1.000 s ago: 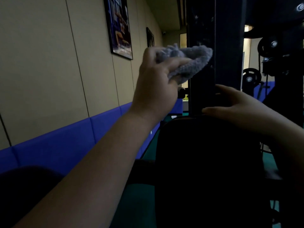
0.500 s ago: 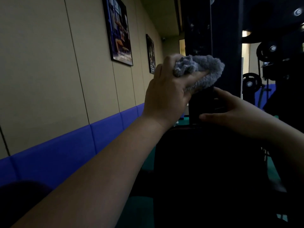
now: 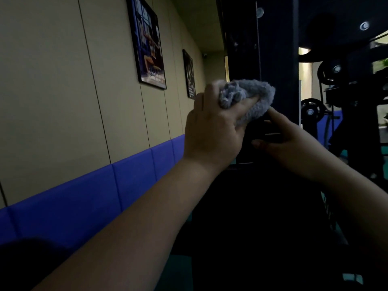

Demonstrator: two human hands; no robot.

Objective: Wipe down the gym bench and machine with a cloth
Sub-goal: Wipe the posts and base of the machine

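Dark bench pad [image 3: 262,217] fills the lower middle, nearest the camera, detail lost in shadow. Left hand [image 3: 212,131] raised above it, fingers curled tight around a bunched grey fleece cloth [image 3: 252,97], cloth pressed on the black machine upright [image 3: 275,59]. Right hand [image 3: 287,141] just beside and below the cloth, fingers straight and relaxed, index tip touching the cloth's lower edge, grasping nothing. Behind on the left: beige panelled wall [image 3: 63,80] with blue padded band [image 3: 84,196], two framed posters [image 3: 149,45]. Far right, weight plates [image 3: 310,111] on a rack, dim
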